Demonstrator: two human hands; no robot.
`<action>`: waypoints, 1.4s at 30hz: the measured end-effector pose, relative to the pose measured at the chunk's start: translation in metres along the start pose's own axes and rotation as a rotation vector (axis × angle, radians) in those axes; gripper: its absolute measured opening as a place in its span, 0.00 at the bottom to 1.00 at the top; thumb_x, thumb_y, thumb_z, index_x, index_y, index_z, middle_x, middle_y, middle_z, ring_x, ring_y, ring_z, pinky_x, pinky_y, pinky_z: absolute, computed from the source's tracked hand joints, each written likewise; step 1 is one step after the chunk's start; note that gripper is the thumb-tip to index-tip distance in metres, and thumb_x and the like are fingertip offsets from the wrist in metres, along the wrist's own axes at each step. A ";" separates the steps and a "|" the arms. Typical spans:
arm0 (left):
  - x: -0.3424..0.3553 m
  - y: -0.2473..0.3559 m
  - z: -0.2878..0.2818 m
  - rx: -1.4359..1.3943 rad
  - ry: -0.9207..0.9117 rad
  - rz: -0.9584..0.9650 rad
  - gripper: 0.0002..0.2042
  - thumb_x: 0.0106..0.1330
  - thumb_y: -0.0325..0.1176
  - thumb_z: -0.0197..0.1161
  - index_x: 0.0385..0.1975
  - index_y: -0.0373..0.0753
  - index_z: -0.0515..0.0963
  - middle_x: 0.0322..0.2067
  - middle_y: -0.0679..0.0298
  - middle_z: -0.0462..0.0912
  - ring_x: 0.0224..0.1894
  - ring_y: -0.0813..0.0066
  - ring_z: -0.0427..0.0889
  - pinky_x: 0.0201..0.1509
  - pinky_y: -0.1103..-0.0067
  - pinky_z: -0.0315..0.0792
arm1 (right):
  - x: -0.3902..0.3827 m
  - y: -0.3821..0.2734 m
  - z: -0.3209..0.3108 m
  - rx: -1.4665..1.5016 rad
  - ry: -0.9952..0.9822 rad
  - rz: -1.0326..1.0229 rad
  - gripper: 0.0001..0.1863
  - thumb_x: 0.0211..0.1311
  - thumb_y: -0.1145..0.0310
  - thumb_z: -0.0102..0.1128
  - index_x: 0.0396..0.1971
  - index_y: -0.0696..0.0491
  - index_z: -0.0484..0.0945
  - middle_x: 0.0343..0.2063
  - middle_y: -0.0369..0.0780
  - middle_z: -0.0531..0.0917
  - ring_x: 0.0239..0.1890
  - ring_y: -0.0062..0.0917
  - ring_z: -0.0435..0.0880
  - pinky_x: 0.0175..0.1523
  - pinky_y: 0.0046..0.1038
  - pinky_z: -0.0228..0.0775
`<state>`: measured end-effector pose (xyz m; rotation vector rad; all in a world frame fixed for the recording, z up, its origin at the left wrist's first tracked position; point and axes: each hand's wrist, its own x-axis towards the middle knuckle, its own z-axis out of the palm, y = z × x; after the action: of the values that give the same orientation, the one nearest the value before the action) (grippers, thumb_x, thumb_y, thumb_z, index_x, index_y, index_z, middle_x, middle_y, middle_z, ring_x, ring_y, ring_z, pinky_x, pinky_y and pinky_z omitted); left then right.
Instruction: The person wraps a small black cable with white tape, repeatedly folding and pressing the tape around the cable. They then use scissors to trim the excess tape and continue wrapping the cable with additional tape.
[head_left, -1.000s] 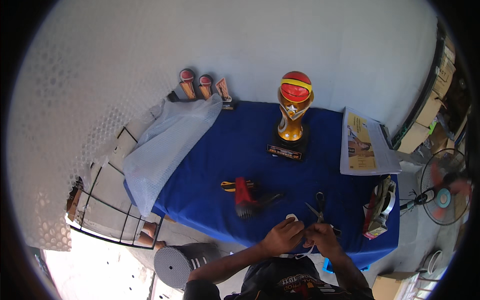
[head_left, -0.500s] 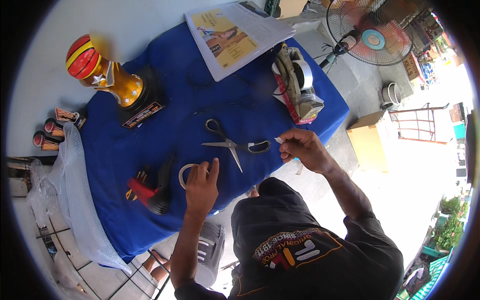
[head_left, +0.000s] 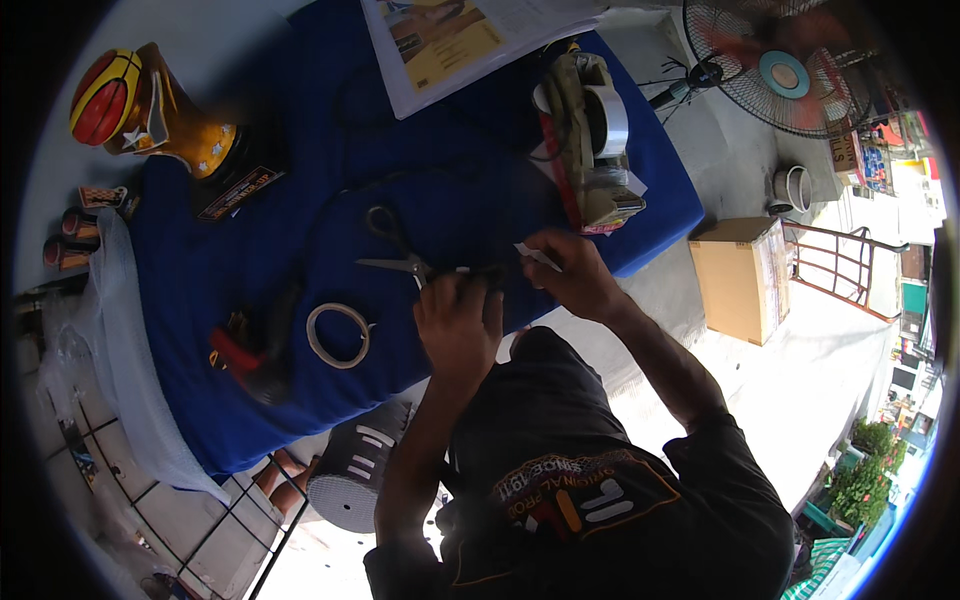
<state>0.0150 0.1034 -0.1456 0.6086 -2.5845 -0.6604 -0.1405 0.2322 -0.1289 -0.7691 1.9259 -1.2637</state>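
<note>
My right hand (head_left: 575, 275) pinches a small white strip (head_left: 538, 256) between thumb and fingers, above the table's near right part. Beside it, my left hand (head_left: 458, 325) is over the dark-handled scissors (head_left: 397, 264), which lie spread on the blue cloth. That hand covers one blade and part of a handle; its fingertips are dark and bent down, and whether they grip the scissors is unclear. To the left lies a pale tape roll (head_left: 313, 335). A red and black tool (head_left: 240, 357) rests farther left.
A basketball trophy (head_left: 190, 125) stands at the far left of the blue-covered table (head_left: 330, 250). Printed sheets (head_left: 450, 60) lie at the back, a tape dispenser (head_left: 590, 140) at the right. Beyond are a fan (head_left: 783, 75), a cardboard box (head_left: 740, 280) and a hand trolley (head_left: 835, 265).
My left hand has left the tape roll and moved right to the scissors. My right hand still holds the white strip, now nearer the left hand. The view has shifted somewhat.
</note>
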 end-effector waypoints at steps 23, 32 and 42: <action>0.030 0.055 -0.061 -0.573 0.530 0.175 0.10 0.78 0.31 0.45 0.51 0.31 0.65 0.48 0.50 0.77 0.45 0.71 0.77 0.51 0.75 0.71 | 0.027 -0.118 -0.014 0.473 -0.443 -0.664 0.16 0.63 0.85 0.62 0.49 0.59 0.73 0.43 0.41 0.83 0.42 0.18 0.84 0.46 0.20 0.81; 0.029 0.076 -0.072 -0.636 0.648 0.145 0.09 0.78 0.31 0.46 0.48 0.31 0.65 0.45 0.52 0.77 0.40 0.77 0.75 0.45 0.80 0.72 | 0.016 -0.142 -0.009 0.482 -0.445 -0.708 0.13 0.64 0.83 0.62 0.47 0.58 0.75 0.41 0.41 0.83 0.38 0.16 0.84 0.42 0.18 0.80; 0.031 0.083 -0.094 -1.087 0.429 0.117 0.06 0.74 0.23 0.54 0.46 0.31 0.69 0.48 0.52 0.80 0.43 0.71 0.83 0.51 0.75 0.76 | 0.023 -0.135 -0.015 0.483 -0.442 -0.724 0.12 0.65 0.82 0.62 0.47 0.58 0.76 0.42 0.40 0.83 0.35 0.15 0.82 0.39 0.18 0.78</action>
<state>0.0085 0.1215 -0.0179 0.1829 -1.5139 -1.5027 -0.1519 0.1752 -0.0041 -1.3966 0.9412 -1.7002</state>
